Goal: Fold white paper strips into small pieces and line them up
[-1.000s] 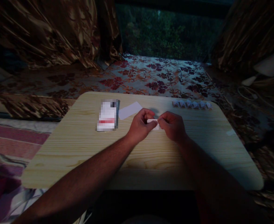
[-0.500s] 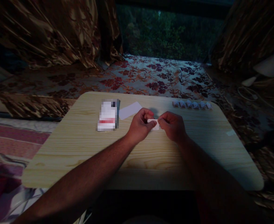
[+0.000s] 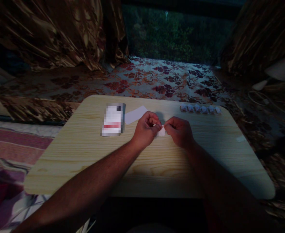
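- Head view: left hand (image 3: 146,129), thumb and fingertips clamped on a small white piece (image 3: 162,130); the other fingers curl loosely.
- Head view: right hand (image 3: 180,131), thumb and forefinger pinched together at the piece's right end; underside of grip hidden.
- Location: piece held between both hands, over the middle of the wooden table (image 3: 142,161). Exact layering—cannot tell.
- Risk, judged: uneven pinch pressure could skew or crease the piece; dim light and covering fingertips would make that hard to spot.
- Risk, judged: a leftward swing could nudge the pale strip (image 3: 135,115), just beside the left hand, into the blurred-out white item (image 3: 112,119).
- Edges: row of small folded pieces (image 3: 200,108) near the far edge—a knock might tip some off. Widest room: toward the near edge.
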### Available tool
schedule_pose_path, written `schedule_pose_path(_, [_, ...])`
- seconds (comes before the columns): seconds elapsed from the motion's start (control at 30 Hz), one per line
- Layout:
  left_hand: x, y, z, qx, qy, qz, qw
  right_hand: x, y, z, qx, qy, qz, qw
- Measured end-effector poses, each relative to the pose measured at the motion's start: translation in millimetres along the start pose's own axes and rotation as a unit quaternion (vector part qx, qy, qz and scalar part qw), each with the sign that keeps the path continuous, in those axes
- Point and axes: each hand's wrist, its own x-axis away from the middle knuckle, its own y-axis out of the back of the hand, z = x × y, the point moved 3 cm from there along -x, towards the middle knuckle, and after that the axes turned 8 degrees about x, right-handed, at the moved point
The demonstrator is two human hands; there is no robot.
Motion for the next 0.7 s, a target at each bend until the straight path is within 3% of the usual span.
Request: schedule_pose_path(0.7, [1.0, 0.5, 3.5, -0.060, 0.030, 0.018, 0.998, -2.0, 2.4, -5.0, -0.004, -0.022, -0.008, 1.000])
